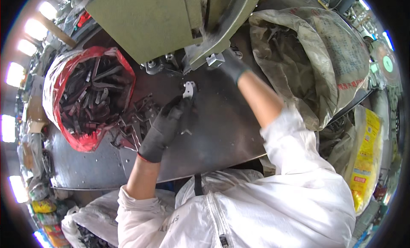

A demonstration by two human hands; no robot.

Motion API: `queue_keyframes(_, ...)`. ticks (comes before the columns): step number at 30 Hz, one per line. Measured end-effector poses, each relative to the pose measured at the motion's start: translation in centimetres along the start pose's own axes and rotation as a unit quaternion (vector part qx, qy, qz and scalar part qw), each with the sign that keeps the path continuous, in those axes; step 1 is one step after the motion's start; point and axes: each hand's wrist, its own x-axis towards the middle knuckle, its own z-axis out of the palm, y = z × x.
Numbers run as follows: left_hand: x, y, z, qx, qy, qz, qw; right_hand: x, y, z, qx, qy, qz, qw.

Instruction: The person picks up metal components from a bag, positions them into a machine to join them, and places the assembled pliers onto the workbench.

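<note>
A small flat metal piece with holes [188,89] juts up from the fingertips of my left hand [162,130], which wears a dark glove and is closed on its lower end. Just above it are the bolted fittings [153,67] at the foot of a green machine [145,24]. My right hand [232,66], gloved too and smeared by motion, is raised at the machine's right side, beside a shiny metal block [215,60]. The right fingers cannot be made out. Another thin bright metal tip [185,131] shows just right of my left hand.
A red-rimmed white sack [53,92] full of dark metal strips stands at the left. Loose dark pieces [145,109] lie in a heap between it and my left hand on the metal table [222,128]. A large woven sack [337,64] gapes at the right, above a yellow bag [367,150].
</note>
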Motion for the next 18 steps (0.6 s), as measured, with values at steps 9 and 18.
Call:
queue_keyframes(9,0.6,-2.8,-2.7,-0.064,0.1,-0.118,0.986,-5.7,-1.2,-1.9,-0.466,0.055,0.042,0.882)
queue_keyframes(18,4.2,-2.6,-3.8,0.101,0.052,0.026,0.993,-10.2,-6.7,3.9,0.239,0.054,0.165,0.955)
